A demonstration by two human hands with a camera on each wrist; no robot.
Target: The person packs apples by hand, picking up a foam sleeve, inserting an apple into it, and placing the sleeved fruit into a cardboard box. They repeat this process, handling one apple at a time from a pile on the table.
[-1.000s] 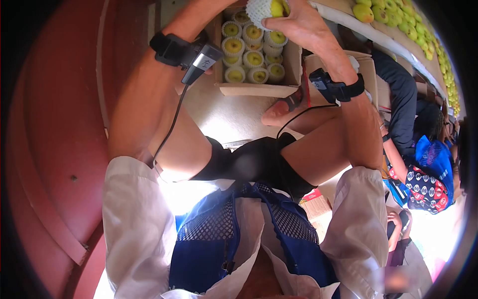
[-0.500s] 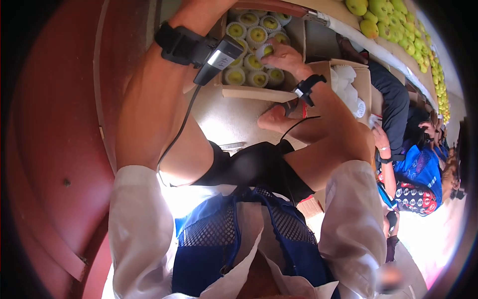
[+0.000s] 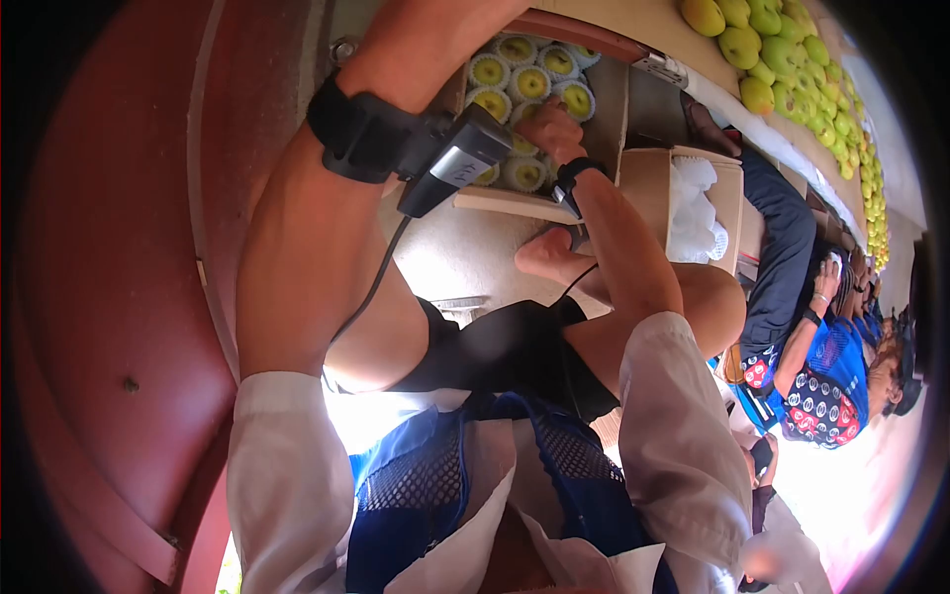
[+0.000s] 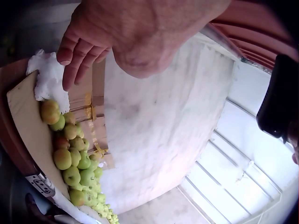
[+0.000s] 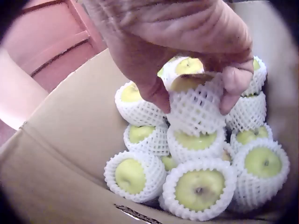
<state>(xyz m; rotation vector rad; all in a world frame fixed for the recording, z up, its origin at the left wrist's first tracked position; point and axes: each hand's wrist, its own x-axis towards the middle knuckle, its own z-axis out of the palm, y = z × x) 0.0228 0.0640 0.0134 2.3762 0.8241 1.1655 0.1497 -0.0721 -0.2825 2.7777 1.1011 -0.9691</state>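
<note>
My right hand (image 5: 187, 42) reaches down into a cardboard box (image 5: 74, 121), thumb and fingers around an apple in a white foam net (image 5: 197, 109). This apple sits among several other netted apples (image 5: 200, 189), stem ends mostly up. In the head view the right hand (image 3: 552, 131) covers part of the box's contents. My left hand (image 4: 121, 35) is beyond the top of the head view. The left wrist view shows its fingers extended and loose, beside a heap of white foam nets (image 4: 49, 77) on the apple counter, and nothing is seen in its grasp.
Loose green-yellow apples (image 3: 782, 69) lie along the counter at upper right. A second carton (image 3: 727, 193) holding white foam nets (image 3: 693, 213) stands right of the box. A red panel (image 3: 119, 247) runs along the left. Another person in a blue vest (image 3: 831, 351) is at the right.
My right hand has gone from above the box down into it with the netted apple. My left arm has stretched farther forward and right, away from the box.
</note>
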